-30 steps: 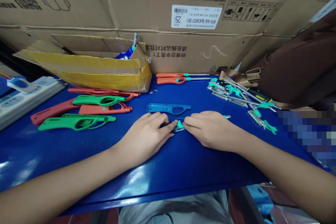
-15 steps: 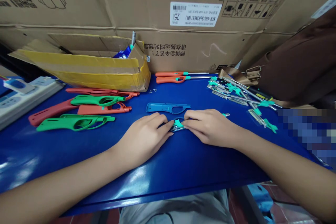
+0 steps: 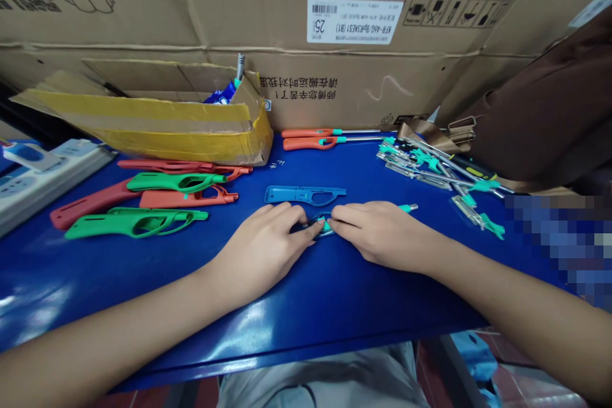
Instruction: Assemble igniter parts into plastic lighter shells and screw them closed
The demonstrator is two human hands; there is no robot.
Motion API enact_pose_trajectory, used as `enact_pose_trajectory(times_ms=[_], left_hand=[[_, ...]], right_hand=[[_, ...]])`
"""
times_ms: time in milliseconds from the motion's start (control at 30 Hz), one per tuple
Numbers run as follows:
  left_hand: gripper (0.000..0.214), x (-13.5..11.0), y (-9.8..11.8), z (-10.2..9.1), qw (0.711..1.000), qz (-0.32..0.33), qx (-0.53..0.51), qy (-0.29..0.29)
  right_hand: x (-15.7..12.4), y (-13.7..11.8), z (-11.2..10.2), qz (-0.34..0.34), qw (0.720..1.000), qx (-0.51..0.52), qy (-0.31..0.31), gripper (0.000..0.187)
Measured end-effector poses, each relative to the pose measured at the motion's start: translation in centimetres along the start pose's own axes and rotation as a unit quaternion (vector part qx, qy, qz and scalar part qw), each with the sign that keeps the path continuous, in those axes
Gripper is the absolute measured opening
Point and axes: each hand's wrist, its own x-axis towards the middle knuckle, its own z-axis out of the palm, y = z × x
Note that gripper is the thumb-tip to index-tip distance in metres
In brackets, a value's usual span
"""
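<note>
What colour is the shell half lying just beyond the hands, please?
Light blue; the shell half shows best in the head view.

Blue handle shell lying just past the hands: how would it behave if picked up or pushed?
The blue handle shell looks like thin, open moulded plastic, so probably light and slightly flexible. It lies flat on the glossy blue table, so a push would likely slide it, not roll or tip it. Its trigger cut-out should offer an easy hold.
</note>
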Motion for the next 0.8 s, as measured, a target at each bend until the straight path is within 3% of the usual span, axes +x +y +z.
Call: enact_pose_trajectory(times_ms=[200, 433, 667, 800], left_hand=[[0.032, 0.1, 0.0, -0.1, 1.0, -0.001, 0.006, -0.016], [0.029, 0.2, -0.6, 0.4, 0.991, -0.027, -0.129, 0.011], [0.027, 0.0, -0.6, 0.3, 0.989, -0.027, -0.143, 0.012], [0.028, 0.0, -0.6, 0.4, 0.988, -0.035, -0.152, 0.018]], right_hand=[[-0.3, 0.2, -0.1, 0.06, 0.986, 0.128, 0.083, 0.021], [0.3, -0.1, 1.0, 0.082, 0.977, 0.18, 0.085, 0.016], [0.4, -0.4, 1.1, 0.127, 0.938, 0.304, 0.112, 0.005], [0.3, -0.5, 1.0, 0.119, 0.953, 0.263, 0.092, 0.015]])
